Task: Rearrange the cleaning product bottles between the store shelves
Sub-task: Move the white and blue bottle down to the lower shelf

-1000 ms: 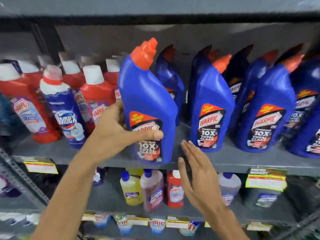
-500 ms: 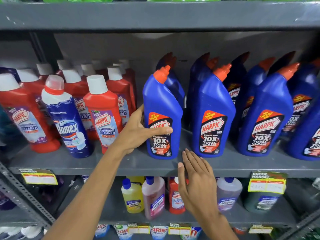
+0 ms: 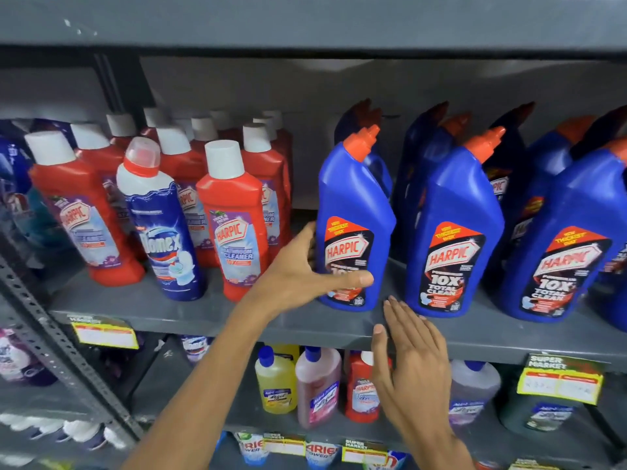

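Observation:
A blue Harpic bottle (image 3: 353, 212) with an orange cap stands upright on the grey middle shelf (image 3: 203, 317). My left hand (image 3: 305, 273) wraps its lower part, thumb across the label. More blue Harpic bottles (image 3: 454, 232) stand in rows to its right. My right hand (image 3: 410, 361) is flat and open just below the shelf's front edge, holding nothing. Left of the held bottle stand red Harpic bathroom cleaner bottles (image 3: 234, 225) and one blue-and-white Domex bottle (image 3: 159, 228).
The shelf above (image 3: 305, 25) overhangs the bottle tops. On the lower shelf stand a yellow bottle (image 3: 276, 385), a pink bottle (image 3: 317, 388) and a small red bottle (image 3: 359, 391). Yellow price tags (image 3: 559, 381) hang on the shelf edges. A slotted metal upright (image 3: 51, 337) slants at left.
The blue Harpic bottle in my left hand went from lifted and close to the camera down onto the middle shelf, set back beside the other blue bottles. My right hand stayed near the shelf edge.

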A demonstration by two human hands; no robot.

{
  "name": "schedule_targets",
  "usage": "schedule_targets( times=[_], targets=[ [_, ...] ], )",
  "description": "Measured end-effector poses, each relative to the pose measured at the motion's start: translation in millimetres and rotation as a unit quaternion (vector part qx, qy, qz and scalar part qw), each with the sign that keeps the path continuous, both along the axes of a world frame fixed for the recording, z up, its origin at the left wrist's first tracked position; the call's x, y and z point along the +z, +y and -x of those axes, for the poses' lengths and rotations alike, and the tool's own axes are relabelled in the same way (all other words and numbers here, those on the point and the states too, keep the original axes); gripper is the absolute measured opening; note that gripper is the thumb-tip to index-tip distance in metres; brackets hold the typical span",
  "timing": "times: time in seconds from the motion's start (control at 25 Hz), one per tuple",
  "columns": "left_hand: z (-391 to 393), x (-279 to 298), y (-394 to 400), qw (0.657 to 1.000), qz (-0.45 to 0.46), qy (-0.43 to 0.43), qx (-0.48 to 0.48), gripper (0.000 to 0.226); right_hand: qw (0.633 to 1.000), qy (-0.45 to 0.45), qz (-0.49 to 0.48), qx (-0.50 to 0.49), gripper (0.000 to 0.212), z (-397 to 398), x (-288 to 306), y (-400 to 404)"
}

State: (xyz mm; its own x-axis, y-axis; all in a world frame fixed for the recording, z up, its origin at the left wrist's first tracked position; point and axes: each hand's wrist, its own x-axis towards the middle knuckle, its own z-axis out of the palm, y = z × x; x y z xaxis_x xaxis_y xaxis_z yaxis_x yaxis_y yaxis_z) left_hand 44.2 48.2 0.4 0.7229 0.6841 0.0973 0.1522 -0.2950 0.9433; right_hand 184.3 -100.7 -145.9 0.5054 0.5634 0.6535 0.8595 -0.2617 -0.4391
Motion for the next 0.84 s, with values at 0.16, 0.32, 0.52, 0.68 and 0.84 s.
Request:
schedule_targets(
  times=[0.16, 0.32, 0.52, 0.68, 0.84],
  targets=[
    [98, 3, -56, 0.994, -0.042, 0.048, 0.09, 0.084, 0.983, 0.081, -0.158, 0.057, 0.043, 49, 17, -10],
    [190, 5, 2, 0.926, -0.137, -0.058, 0.348, 0.02, 0.963, 0.052, -0.157, 0.211, 0.034, 134, 37, 18],
    [200, -18, 93, 0.958, -0.099, -0.075, 0.26, 0.073, 0.973, 0.024, -0.008, 0.229, 0.052, 192, 21, 98],
    [189, -23, 138, 0.983, -0.093, -0.061, 0.15, 0.069, 0.99, -0.002, 0.027, 0.136, 0.053, 216, 2, 132],
    [189, -17, 157, 0.987, -0.071, -0.086, 0.112, 0.065, 0.996, -0.064, 0.02, 0.053, 0.046, 224, -5, 149]
  ],
)
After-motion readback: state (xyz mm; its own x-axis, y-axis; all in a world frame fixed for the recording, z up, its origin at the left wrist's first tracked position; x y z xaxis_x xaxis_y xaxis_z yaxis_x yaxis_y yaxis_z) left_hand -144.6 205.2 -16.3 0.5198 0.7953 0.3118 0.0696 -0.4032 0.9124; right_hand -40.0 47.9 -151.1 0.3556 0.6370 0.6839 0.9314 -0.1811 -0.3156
